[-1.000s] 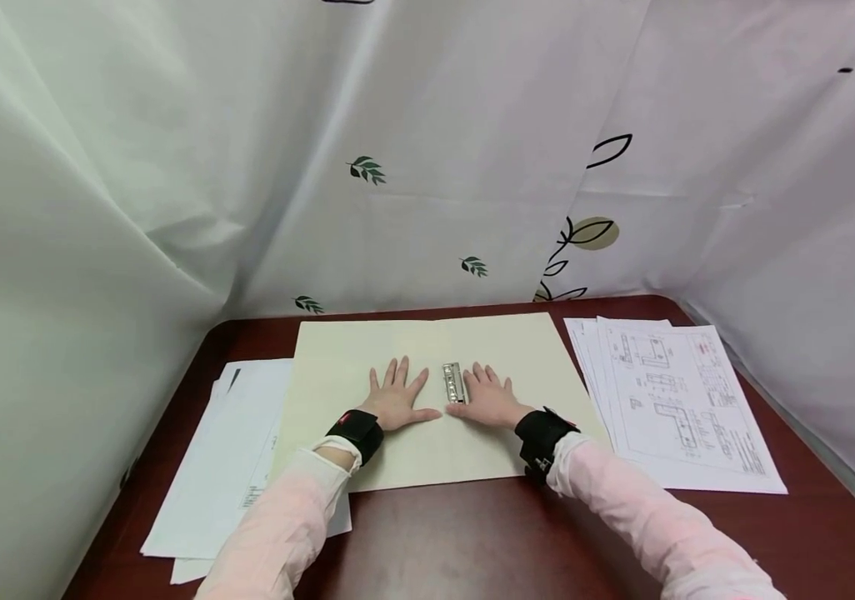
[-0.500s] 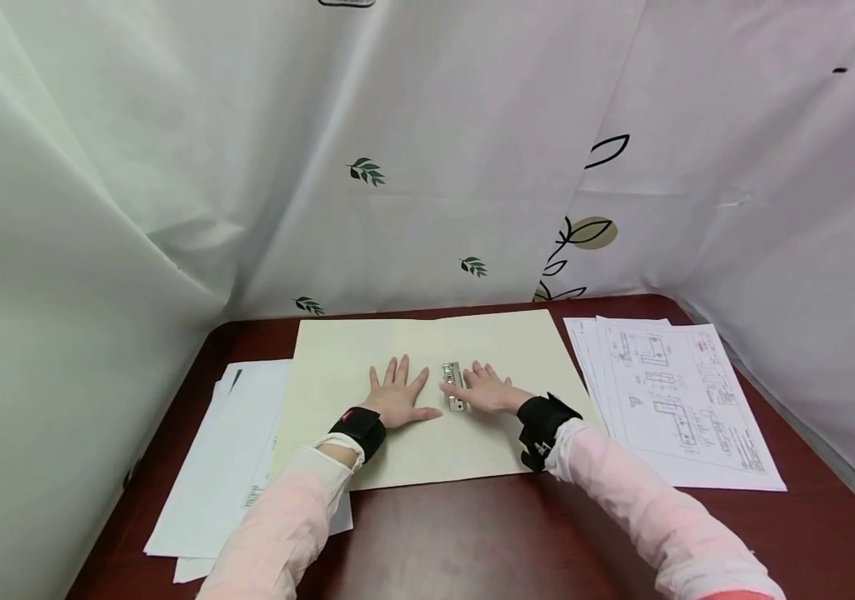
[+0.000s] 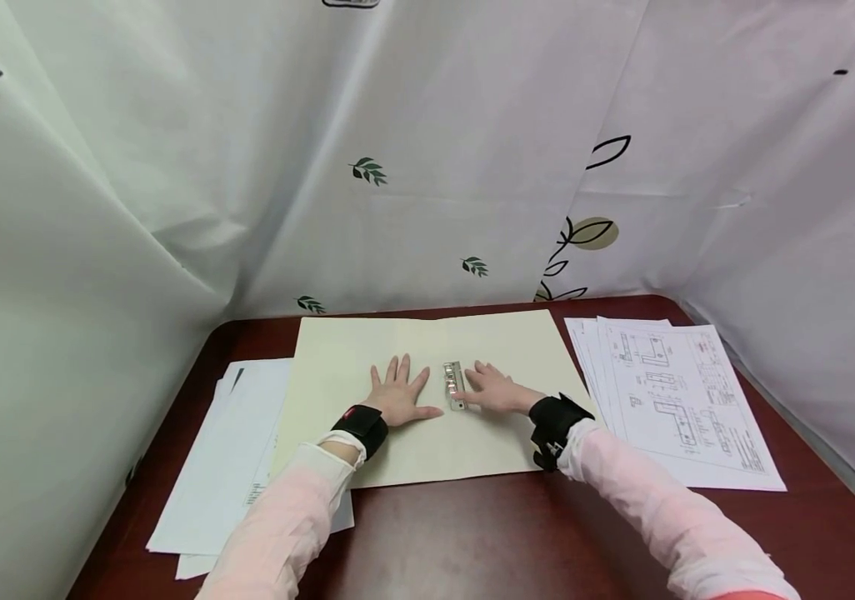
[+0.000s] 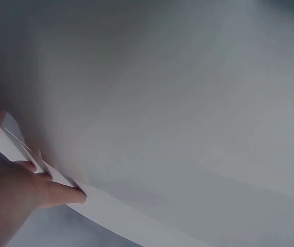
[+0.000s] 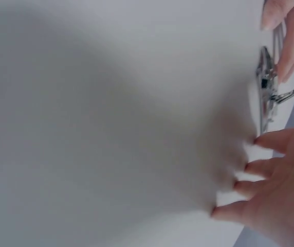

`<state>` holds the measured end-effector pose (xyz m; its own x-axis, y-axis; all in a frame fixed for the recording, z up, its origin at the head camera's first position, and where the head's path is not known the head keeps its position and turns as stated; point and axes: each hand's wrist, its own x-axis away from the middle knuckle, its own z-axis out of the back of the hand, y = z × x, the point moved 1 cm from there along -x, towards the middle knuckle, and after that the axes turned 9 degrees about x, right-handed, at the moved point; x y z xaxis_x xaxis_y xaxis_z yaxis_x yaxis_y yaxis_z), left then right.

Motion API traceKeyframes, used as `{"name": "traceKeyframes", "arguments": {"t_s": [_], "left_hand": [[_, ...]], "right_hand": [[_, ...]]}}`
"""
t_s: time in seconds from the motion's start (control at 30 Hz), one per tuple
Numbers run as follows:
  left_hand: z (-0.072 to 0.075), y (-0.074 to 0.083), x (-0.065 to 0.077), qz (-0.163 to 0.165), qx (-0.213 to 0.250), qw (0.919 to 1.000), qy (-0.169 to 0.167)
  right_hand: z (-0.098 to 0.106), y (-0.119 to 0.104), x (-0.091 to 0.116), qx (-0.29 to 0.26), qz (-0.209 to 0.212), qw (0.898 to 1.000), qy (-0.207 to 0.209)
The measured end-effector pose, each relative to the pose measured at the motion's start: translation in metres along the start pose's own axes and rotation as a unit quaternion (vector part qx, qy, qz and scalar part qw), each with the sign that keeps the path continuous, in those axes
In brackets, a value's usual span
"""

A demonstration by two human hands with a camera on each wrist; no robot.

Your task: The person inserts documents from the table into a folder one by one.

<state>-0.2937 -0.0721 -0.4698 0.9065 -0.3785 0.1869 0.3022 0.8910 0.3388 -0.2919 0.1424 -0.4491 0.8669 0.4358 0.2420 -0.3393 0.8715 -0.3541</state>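
A cream file folder [image 3: 367,342] lies spread on the table. A silver lever clip [image 3: 452,375] is fixed near its fold. My left hand [image 3: 396,403] rests on the left side with its fingers spread. In the left wrist view, that hand's fingers [image 4: 67,194] appear among pale sheet edges. My right hand [image 3: 495,392] is just right of the clip, its thumb across the clip's near part. The right wrist view has the clip [image 5: 265,87] with its lever sticking out, and the right fingertips [image 5: 229,211] against the folder.
Printed sheets [image 3: 206,467] lie left of the folder, partly beneath its edge and my left sleeve. Sheets with technical drawings [image 3: 675,392] lie on the right. The dark red table [image 3: 442,542] meets a white patterned curtain [image 3: 427,208] at the back and sides.
My right thumb has moved up from below the clip onto it, and the right hand has shifted slightly rightward with its wrist. My left hand stays in place.
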Motion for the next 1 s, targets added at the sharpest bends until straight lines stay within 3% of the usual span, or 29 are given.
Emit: {"name": "traceKeyframes", "arguments": {"t_s": [0.2,0.33,0.5,0.73,1.0], "left_hand": [[-0.003,0.0,-0.001,-0.018,-0.008,0.9996,0.019],[-0.006,0.002,0.001,-0.065,-0.025,0.9962,0.053],[-0.005,0.013,-0.001,-0.138,-0.042,0.9828,0.115],[0.004,0.024,-0.007,-0.171,-0.059,0.9707,0.158],[0.007,0.029,-0.013,-0.232,-0.071,0.9463,0.214]], "right_hand": [[-0.004,0.02,0.012,0.031,0.074,0.996,0.034],[-0.009,0.028,0.016,0.058,0.094,0.993,0.033],[-0.012,0.033,0.021,0.082,0.108,0.99,0.039],[-0.011,0.029,0.021,0.084,0.115,0.989,0.039],[-0.01,0.025,0.022,0.078,0.103,0.991,0.033]]}}
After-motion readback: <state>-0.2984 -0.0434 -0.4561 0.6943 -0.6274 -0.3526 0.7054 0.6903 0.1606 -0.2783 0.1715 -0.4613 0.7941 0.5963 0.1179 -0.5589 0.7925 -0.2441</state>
